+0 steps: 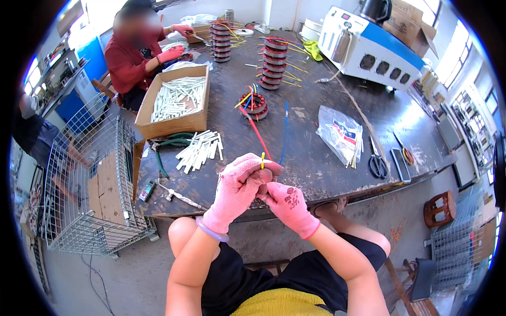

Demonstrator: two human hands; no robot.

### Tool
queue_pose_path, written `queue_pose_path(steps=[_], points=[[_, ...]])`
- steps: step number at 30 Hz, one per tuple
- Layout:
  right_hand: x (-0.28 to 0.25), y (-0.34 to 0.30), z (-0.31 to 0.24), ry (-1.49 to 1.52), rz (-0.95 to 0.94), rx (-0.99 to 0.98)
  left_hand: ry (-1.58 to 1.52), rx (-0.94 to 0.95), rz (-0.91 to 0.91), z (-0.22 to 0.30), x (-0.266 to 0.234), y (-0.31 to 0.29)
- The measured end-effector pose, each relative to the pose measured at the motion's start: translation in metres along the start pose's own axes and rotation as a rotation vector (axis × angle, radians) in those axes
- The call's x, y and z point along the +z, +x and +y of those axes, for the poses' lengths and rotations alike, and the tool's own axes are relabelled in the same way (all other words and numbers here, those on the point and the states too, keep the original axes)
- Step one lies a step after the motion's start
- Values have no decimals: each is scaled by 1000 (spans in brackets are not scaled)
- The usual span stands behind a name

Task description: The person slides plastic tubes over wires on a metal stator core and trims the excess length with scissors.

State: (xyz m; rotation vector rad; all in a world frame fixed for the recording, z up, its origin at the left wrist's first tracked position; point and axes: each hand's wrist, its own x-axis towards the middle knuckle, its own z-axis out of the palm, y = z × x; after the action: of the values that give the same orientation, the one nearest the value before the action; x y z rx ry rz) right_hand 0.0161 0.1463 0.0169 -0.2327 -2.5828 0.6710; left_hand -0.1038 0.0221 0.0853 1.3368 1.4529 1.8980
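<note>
My two hands, in pink gloves, meet just over the table's near edge. My left hand [234, 185] is closed, and the tip of a yellow wire [263, 160] sticks up between its fingers. Beside it my right hand [291, 206] pinches with thumb and fingers; what lies in the pinch is hidden. A red sleeved lead [259, 138] runs from a ring-shaped wound coil [255, 107] on the table to behind my left fingertips. The coil also has shorter yellow and blue leads. A blue lead [285, 131] lies to the right of the red one, its near end hidden by my hands.
White tubes [199, 151] lie loose beside a cardboard box [174, 128] of more. Two coil stacks [274, 63] stand farther back. Scissors [377, 162] and a plastic bag [340, 134] lie right, a white-blue machine [369, 50] behind. A co-worker [134, 58] in red sits far left.
</note>
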Motion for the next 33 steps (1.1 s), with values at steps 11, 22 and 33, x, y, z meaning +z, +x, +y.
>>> queue_pose_path(steps=[11, 22, 33], points=[[-15, -17, 31, 290, -7, 244, 873, -25, 132, -48, 4, -37], [23, -3, 57, 102, 22, -31, 542, -426, -11, -88, -14, -18], [28, -4, 65, 171, 54, -70, 948, -215, -258, -103, -10, 20]])
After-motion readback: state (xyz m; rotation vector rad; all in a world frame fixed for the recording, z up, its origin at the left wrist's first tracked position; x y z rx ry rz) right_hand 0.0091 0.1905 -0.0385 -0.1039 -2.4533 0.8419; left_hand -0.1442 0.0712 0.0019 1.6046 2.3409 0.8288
